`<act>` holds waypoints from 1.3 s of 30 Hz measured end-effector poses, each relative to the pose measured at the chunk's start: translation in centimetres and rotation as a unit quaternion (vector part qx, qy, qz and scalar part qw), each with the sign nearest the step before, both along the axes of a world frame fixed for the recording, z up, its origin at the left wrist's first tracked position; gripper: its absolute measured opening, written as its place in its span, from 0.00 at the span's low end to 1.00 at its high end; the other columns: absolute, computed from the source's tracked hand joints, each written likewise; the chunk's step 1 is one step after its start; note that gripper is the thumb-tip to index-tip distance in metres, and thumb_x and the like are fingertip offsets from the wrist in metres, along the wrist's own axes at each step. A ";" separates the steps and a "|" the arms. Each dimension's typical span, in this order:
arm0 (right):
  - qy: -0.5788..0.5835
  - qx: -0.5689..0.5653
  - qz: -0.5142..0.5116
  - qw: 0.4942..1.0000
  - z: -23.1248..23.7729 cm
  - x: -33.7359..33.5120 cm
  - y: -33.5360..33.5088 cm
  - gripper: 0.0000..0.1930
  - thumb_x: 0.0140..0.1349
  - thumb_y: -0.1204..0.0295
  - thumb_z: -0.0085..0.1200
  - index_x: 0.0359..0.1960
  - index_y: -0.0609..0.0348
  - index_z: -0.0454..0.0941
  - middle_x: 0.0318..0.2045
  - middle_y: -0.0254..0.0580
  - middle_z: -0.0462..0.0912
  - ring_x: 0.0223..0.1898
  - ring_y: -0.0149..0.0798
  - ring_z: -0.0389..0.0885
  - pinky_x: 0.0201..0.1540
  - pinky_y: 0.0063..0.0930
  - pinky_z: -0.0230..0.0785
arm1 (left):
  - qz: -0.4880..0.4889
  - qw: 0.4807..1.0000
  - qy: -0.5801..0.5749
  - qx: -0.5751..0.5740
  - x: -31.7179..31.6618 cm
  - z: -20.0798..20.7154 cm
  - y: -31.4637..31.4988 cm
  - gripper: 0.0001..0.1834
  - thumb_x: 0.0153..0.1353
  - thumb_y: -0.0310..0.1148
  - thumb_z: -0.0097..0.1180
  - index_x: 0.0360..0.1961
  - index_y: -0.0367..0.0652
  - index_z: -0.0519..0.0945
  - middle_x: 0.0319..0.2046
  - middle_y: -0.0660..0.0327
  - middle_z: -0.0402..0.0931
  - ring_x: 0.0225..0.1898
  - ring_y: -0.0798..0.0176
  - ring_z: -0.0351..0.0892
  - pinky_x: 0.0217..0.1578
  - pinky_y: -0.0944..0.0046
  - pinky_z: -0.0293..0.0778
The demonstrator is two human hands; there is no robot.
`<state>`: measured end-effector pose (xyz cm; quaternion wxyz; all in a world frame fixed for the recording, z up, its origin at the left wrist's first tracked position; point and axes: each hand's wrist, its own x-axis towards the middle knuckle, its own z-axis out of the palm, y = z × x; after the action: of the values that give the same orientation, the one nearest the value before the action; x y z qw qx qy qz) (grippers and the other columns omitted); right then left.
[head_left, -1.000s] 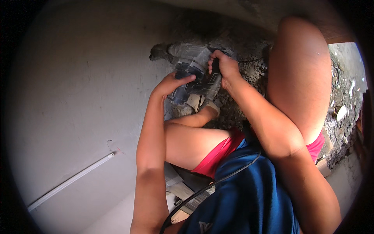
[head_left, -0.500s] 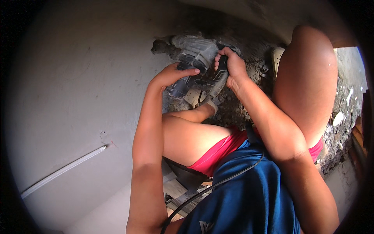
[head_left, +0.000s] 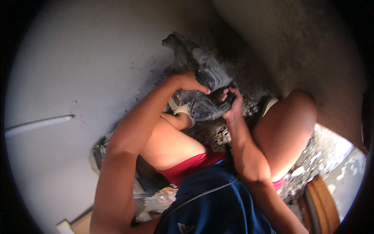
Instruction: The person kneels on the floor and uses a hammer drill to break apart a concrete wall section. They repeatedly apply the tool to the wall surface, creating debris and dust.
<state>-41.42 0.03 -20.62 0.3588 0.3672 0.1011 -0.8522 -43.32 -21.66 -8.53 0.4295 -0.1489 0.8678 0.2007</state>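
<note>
Between my knees is a dusty grey and black rotary hammer (head_left: 215,74), held with both hands. Its front end slants to the far left, near the pale wall. My right hand (head_left: 233,104) is wrapped round the black rear handle. My left hand (head_left: 191,82) grips the tool's side, its thumb lying across the casing and its other fingers mostly hidden. Dark shadow and dust make the tool's tip hard to make out.
A pale wall (head_left: 78,74) rises on my left, with a white tube (head_left: 39,125) and loose thin wires on it. A brownish wall (head_left: 288,43) stands ahead on the right. Rubble (head_left: 290,173) covers the ground around my feet. Curved brown pieces (head_left: 324,204) lie at the lower right.
My view has turned, so the walls and tube appear shifted. The rotary hammer's front end now slants more away from me. Both hands keep hold of it.
</note>
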 end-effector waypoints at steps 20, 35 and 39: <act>-0.040 -0.020 0.039 0.998 -0.5 1.6 0.6 0.06 0.60 0.68 0.53 0.29 0.55 0.74 0.24 0.32 0.76 0.22 0.32 0.73 0.29 0.23 0.73 | -0.109 0.991 -0.057 -0.045 -0.8 1.8 2.4 0.50 0.42 0.72 0.67 0.51 0.35 0.86 0.55 0.46 0.83 0.56 0.46 0.82 0.57 0.51 0.76; -0.042 -0.034 0.041 0.998 -1.8 3.1 0.8 0.05 0.60 0.71 0.55 0.30 0.58 0.74 0.26 0.33 0.77 0.25 0.30 0.74 0.30 0.23 0.71 | -0.077 0.988 -0.110 -0.073 -1.0 2.8 3.0 0.44 0.46 0.68 0.68 0.53 0.43 0.86 0.54 0.51 0.84 0.56 0.49 0.83 0.55 0.50 0.77; -0.014 -0.052 0.036 0.998 -3.0 1.8 1.0 0.05 0.61 0.71 0.54 0.30 0.58 0.74 0.26 0.33 0.76 0.25 0.30 0.73 0.30 0.23 0.71 | -0.074 0.990 -0.086 -0.079 -1.4 3.4 3.3 0.40 0.48 0.65 0.68 0.55 0.48 0.86 0.55 0.57 0.84 0.57 0.52 0.83 0.55 0.52 0.78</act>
<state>-39.62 1.05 -23.59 0.4093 0.3556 0.0650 -0.8377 -44.70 -18.34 -5.10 0.5036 -0.1341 0.8491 0.0858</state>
